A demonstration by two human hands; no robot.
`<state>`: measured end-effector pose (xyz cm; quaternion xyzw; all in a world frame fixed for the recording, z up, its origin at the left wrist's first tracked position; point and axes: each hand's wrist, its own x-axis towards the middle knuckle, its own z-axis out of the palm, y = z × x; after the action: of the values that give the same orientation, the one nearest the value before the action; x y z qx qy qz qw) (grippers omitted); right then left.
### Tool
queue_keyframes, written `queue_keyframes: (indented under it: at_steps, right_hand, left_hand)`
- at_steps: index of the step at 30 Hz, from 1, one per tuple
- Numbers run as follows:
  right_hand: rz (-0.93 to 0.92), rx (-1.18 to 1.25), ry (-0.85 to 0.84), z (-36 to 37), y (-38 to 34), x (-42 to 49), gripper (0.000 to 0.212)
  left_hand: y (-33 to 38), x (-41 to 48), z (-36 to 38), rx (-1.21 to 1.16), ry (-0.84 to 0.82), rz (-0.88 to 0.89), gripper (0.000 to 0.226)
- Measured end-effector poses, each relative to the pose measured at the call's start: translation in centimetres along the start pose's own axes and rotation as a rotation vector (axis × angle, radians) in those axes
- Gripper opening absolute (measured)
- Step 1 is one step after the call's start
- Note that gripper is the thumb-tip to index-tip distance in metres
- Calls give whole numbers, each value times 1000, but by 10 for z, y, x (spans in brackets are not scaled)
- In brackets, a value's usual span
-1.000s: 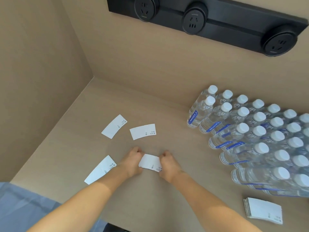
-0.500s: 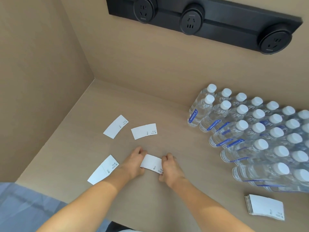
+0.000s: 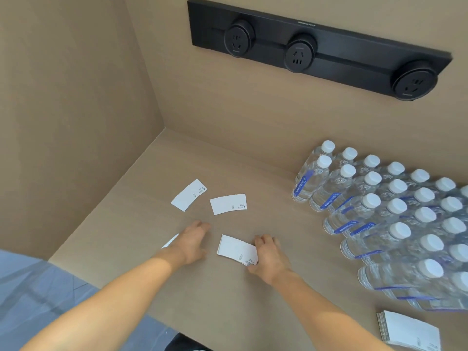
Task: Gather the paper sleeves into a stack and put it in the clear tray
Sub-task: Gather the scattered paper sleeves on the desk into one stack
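White paper sleeves lie on the tan counter. My right hand pinches the right end of a small stack of sleeves resting on the counter. My left hand hovers just left of that stack, fingers spread, holding nothing. It partly hides one sleeve beneath it. Two more single sleeves lie farther back: one tilted sleeve and one flat sleeve. A thicker pile of sleeves sits at the near right. No clear tray is in view.
Several rows of water bottles fill the right side of the counter. A black socket strip hangs on the back wall. A side wall closes the left. The counter's front edge borders grey floor.
My left hand has let go of the stack's left end and moved left, over the near-left sleeve. My right hand still holds the stack's right end.
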<state>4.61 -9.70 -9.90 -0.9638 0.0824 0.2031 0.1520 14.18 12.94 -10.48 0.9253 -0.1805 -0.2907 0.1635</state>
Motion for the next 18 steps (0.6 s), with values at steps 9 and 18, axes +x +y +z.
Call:
queue_keyframes:
  at_steps: [9,18]
  right_hand:
    - [-361,-96,-22,-7,-80,35,43]
    - [-609,-267,-117,10,-161,62,42]
  left_hand:
    - [-68,-56,-16,-97,155,-243,57]
    - [-105,-122,15,-309,266,-473,64]
